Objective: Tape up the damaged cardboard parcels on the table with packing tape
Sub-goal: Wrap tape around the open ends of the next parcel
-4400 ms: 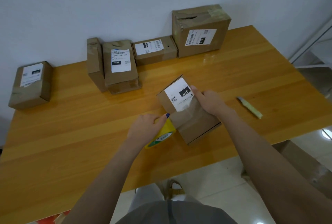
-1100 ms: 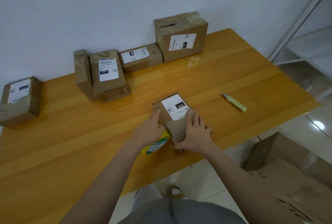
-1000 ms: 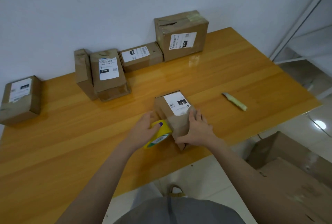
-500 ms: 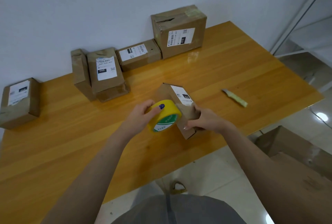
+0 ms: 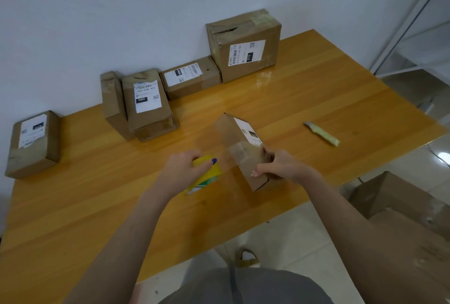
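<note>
L grip (image 5: 182, 172) wrapped on tape roll (image 5: 208, 178); R grip (image 5: 280, 167) clamping small parcel (image 5: 239, 142) at near end, tilted, poss. off desk (image 5: 316, 89) (blurry). Likely light, one-hand job; hold stiff edges, faces dent.

One head-worn camera looks steeply down, close over the table (image 5: 97, 206).

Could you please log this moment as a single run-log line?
left hand: grips yellow tape roll | right hand: holds small parcel, tilted | tape strip: appears drawn from roll to parcel | knife: on table
</note>
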A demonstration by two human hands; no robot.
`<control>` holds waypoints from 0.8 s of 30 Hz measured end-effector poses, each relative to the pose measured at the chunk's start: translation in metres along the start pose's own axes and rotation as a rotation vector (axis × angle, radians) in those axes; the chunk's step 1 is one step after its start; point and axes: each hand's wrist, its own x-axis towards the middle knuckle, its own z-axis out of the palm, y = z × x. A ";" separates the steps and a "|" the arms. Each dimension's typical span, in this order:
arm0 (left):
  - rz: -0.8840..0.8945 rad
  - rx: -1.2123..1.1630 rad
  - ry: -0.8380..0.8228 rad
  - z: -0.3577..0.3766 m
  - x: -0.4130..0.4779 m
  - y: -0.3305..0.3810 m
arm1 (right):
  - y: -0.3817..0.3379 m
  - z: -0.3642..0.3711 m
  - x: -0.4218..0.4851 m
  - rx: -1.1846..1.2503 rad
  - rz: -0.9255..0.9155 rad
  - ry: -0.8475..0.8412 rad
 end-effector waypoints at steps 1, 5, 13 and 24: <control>-0.021 -0.011 -0.007 0.002 -0.003 -0.003 | 0.000 0.000 0.002 -0.014 -0.004 -0.012; -0.061 -0.042 -0.008 0.009 -0.002 -0.001 | -0.001 0.001 0.004 -0.018 0.009 -0.020; -0.084 -0.121 -0.025 0.019 0.004 -0.011 | -0.002 -0.003 0.002 0.027 0.046 -0.056; -0.121 -0.057 -0.137 0.037 0.027 0.012 | 0.005 -0.003 0.002 0.105 0.047 -0.102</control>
